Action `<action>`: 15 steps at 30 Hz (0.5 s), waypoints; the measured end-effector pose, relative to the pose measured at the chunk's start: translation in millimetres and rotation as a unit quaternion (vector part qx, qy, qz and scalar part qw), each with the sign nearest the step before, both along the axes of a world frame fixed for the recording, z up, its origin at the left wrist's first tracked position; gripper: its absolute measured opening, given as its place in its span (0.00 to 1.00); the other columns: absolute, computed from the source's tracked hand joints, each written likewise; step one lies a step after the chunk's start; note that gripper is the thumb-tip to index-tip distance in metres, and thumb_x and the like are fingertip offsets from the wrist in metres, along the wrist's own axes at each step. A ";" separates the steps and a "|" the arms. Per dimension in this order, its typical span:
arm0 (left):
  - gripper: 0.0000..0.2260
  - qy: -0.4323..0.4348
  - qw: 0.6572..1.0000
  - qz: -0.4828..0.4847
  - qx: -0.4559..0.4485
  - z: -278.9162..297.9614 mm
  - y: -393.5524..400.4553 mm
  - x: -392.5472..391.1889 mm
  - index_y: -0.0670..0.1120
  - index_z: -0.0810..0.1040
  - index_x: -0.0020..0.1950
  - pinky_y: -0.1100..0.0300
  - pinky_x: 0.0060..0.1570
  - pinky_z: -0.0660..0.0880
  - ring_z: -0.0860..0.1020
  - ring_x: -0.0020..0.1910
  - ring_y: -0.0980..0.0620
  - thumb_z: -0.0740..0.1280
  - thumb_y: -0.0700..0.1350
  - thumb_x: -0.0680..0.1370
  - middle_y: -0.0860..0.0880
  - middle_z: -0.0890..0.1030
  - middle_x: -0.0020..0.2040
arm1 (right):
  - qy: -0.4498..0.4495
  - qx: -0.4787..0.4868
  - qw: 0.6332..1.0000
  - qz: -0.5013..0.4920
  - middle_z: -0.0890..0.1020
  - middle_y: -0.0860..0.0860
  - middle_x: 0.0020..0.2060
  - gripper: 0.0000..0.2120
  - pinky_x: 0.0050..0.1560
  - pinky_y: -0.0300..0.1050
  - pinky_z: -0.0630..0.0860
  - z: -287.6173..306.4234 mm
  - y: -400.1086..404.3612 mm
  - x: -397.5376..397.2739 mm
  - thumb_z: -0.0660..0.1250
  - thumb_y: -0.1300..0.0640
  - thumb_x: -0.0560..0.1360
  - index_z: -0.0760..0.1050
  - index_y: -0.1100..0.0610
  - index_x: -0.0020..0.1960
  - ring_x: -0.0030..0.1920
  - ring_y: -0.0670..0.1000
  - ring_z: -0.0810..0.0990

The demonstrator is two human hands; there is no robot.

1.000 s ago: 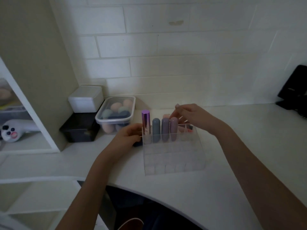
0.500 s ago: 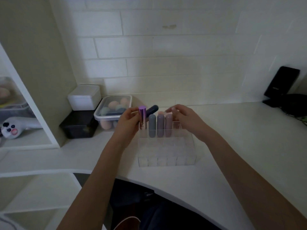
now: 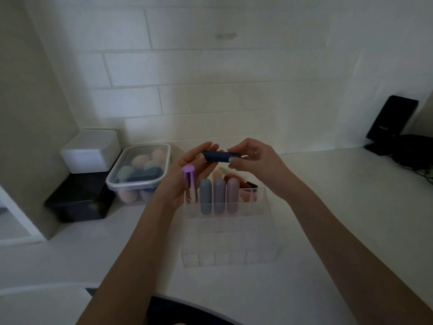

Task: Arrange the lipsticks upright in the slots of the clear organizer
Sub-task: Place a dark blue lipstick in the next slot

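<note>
A clear organizer (image 3: 230, 242) with a grid of slots stands on the white counter. Its back row holds a shiny purple lipstick (image 3: 190, 184), a grey-blue one (image 3: 205, 199), a mauve one (image 3: 219, 198) and a pink one (image 3: 232, 197), all upright. Above that row a dark blue lipstick (image 3: 216, 156) lies sideways, pinched at its ends by my left hand (image 3: 187, 172) and my right hand (image 3: 255, 158). More lipsticks (image 3: 244, 184) lie behind the organizer, partly hidden.
A lidded clear tub of makeup sponges (image 3: 140, 171) sits left of the organizer, beside a white box (image 3: 90, 150) stacked on a black box (image 3: 78, 199). A black stand (image 3: 393, 120) and cables occupy the far right. The tiled wall is close behind.
My left hand lifted the dark blue lipstick from beside the organizer. My right hand left the back row and took hold of its other end, above the organizer.
</note>
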State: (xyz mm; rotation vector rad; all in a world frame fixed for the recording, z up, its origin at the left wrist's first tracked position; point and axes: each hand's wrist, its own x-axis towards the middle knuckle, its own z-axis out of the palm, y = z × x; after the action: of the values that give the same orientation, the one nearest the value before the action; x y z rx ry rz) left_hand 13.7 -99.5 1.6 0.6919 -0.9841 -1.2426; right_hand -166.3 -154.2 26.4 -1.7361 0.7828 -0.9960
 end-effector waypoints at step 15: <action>0.18 0.037 0.997 -0.017 -0.067 -12.7 -4.1 0.4 0.51 0.87 0.40 0.71 0.44 0.79 0.84 0.46 0.61 0.82 0.53 0.53 0.56 0.87 0.43 | -0.120 0.018 0.992 0.020 0.85 0.52 0.42 0.07 0.51 0.39 0.80 9.8 5.8 1.8 0.69 0.65 0.73 0.80 0.56 0.49 0.43 0.47 0.84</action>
State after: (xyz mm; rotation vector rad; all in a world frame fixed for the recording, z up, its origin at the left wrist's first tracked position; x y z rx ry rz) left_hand 14.1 -103.6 -11.1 0.5242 -1.0117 -1.2119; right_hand -164.5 -148.4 36.3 -1.5603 0.6062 -1.1320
